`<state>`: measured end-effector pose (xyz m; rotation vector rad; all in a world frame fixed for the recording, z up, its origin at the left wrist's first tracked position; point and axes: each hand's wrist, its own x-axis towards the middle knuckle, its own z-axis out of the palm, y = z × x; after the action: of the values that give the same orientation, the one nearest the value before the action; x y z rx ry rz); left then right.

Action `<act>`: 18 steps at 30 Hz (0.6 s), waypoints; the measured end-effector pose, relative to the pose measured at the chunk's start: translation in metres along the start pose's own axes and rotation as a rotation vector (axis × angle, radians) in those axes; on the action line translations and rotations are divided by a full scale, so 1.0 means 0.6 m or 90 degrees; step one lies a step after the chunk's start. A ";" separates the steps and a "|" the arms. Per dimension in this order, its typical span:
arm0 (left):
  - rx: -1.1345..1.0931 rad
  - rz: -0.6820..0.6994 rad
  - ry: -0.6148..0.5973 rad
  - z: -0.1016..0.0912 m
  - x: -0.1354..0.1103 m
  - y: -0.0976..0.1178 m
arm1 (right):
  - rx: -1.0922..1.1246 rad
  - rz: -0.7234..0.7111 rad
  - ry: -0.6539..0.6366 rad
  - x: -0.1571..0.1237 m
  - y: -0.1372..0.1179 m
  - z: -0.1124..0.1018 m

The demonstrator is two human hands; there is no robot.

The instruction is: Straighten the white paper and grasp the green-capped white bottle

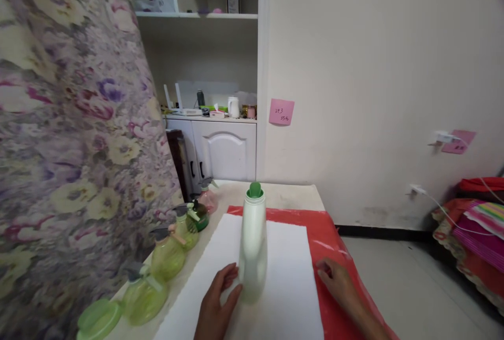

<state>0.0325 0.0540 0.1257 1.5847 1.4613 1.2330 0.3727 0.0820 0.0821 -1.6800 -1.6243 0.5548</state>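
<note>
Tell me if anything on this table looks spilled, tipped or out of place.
Nothing stands out. The white bottle stands upright with its green cap on, steadied by the left hand, and the white sheet looks dry.

Both hands [218,298] [334,279] low, open

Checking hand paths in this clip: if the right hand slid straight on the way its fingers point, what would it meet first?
The right hand lies flat on the red sheet, fingers pointing toward the white paper's edge; beyond that stands the white bottle. Probably the paper first, though depth is unclear.
</note>
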 end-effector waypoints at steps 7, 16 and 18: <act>-0.059 0.015 0.021 0.030 0.032 0.053 | -0.002 0.009 -0.025 -0.021 0.001 0.016; -0.180 -0.037 -0.043 0.064 0.029 0.043 | -0.022 -0.010 -0.033 -0.036 -0.001 0.032; -0.161 -0.035 -0.040 0.065 0.028 0.036 | -0.034 -0.025 -0.034 -0.040 -0.005 0.039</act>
<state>0.0759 0.0722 0.1355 1.3924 1.2466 1.2699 0.3511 0.0631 0.0650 -1.6808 -1.7205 0.5467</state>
